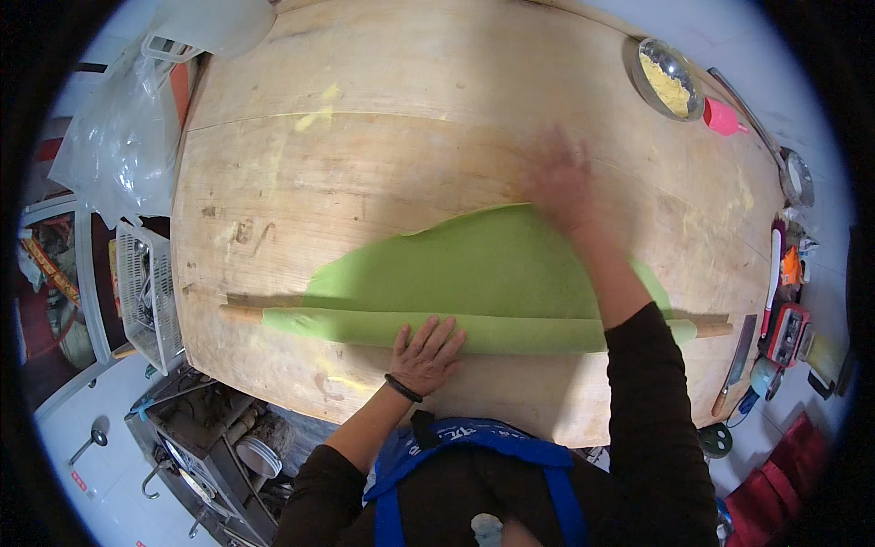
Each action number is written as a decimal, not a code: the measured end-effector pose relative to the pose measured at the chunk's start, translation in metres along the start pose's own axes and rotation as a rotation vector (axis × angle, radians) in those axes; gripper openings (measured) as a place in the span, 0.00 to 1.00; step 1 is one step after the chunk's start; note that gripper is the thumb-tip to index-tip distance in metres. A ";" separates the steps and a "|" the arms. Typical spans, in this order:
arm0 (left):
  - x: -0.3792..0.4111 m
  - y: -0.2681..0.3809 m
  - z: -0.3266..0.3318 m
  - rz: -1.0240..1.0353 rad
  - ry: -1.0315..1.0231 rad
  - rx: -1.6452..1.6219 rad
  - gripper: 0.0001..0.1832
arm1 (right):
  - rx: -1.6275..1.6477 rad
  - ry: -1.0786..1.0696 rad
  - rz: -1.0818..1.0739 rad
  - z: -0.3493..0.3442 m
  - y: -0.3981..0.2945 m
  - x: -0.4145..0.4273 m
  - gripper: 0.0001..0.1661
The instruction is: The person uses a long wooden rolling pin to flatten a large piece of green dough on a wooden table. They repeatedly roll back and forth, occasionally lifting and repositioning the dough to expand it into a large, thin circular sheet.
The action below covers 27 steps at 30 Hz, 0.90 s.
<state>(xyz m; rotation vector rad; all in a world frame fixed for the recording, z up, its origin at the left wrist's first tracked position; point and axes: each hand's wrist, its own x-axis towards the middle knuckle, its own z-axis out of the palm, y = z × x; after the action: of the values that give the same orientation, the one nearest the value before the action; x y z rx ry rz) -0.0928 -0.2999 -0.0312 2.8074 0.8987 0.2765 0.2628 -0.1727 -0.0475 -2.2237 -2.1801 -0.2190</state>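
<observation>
A thin sheet of green dough [451,267] lies on the wooden board [383,164]. Its near part is wrapped around a long wooden rolling pin [240,314], whose bare ends stick out left and right. My left hand [427,352] rests on the wrapped roll near its middle, fingers spread. Blurred by motion, my right hand [560,181] is over the far edge of the sheet, fingers apart, with nothing seen in it. Whether it touches the dough or board I cannot tell. My right forearm hides part of the sheet.
At the far right stand a metal bowl [649,89] of yellow flour and a pink scoop [723,117]. A large knife [735,362] lies by the right edge. Left of the board are a white plastic basket [147,301] and a clear plastic bag [116,137].
</observation>
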 end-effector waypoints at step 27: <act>0.187 -0.112 -0.028 -0.074 0.020 -0.021 0.22 | 0.172 0.036 0.315 -0.043 0.037 -0.119 0.20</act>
<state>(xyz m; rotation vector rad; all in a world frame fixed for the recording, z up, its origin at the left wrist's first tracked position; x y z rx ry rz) -0.0124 -0.0970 -0.0066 2.7500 0.9964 0.3020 0.2939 -0.2971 -0.0153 -2.3969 -1.7234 -0.0610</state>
